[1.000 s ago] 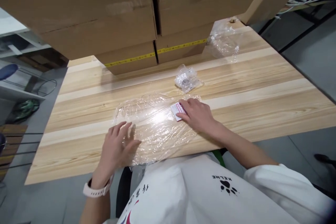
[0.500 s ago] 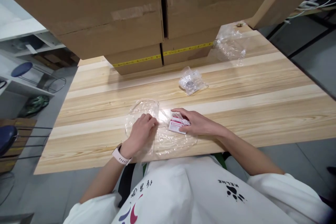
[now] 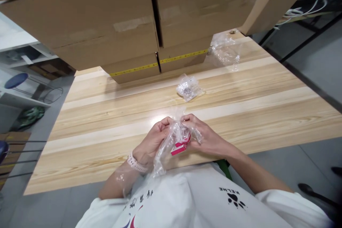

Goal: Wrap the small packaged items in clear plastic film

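My left hand [image 3: 153,141] and my right hand [image 3: 204,135] meet just above the near edge of the wooden table [image 3: 253,96]. Between them they hold a small red and white box [image 3: 180,146] bundled in a sheet of clear plastic wrap [image 3: 167,146]. The wrap is gathered up around the box and hangs down toward my left wrist. Fingers of both hands pinch the wrap at the top of the bundle.
A small item wrapped in clear plastic [image 3: 187,88] lies further back on the table. More crumpled clear plastic [image 3: 223,50] sits at the back right. Large cardboard boxes [image 3: 128,21] with yellow tape stand along the far side. Shelving and a blue stool [image 3: 16,80] are at the left.
The wrap lay flat on the table with the box on it. Both hands have gathered the wrap around the box and lifted the bundle off the table toward me.
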`<state>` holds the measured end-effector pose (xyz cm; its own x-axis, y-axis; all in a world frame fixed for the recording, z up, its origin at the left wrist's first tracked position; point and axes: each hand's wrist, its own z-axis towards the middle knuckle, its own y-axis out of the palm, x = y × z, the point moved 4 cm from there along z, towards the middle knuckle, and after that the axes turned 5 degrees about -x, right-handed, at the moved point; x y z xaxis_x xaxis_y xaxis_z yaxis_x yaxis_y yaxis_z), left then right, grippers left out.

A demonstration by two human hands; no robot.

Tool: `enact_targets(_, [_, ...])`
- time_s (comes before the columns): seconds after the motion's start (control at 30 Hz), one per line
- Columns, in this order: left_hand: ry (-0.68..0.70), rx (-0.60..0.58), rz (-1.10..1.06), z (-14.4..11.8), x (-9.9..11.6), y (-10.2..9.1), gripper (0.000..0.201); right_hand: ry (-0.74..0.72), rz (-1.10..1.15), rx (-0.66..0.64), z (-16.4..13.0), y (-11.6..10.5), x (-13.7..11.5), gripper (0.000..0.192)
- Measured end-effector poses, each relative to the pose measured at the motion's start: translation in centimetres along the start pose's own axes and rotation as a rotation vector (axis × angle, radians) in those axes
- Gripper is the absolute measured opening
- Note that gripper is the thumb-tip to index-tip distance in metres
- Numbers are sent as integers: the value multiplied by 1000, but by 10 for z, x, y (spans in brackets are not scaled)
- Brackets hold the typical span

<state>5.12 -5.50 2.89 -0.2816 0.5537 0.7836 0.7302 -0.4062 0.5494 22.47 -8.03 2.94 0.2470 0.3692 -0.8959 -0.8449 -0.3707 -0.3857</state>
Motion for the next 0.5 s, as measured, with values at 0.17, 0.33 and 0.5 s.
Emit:
enact_targets(0.17, [119,71,203,11,10,4,42,68,118,143,-8,10,9,28])
enact_targets(0.33, [206,172,332,10,22,4,38,250,423,230,-11,8,26,28])
enact_targets(0.5, [283,288,489,8,29,-29,24,421,94,897,15,-128,96,34])
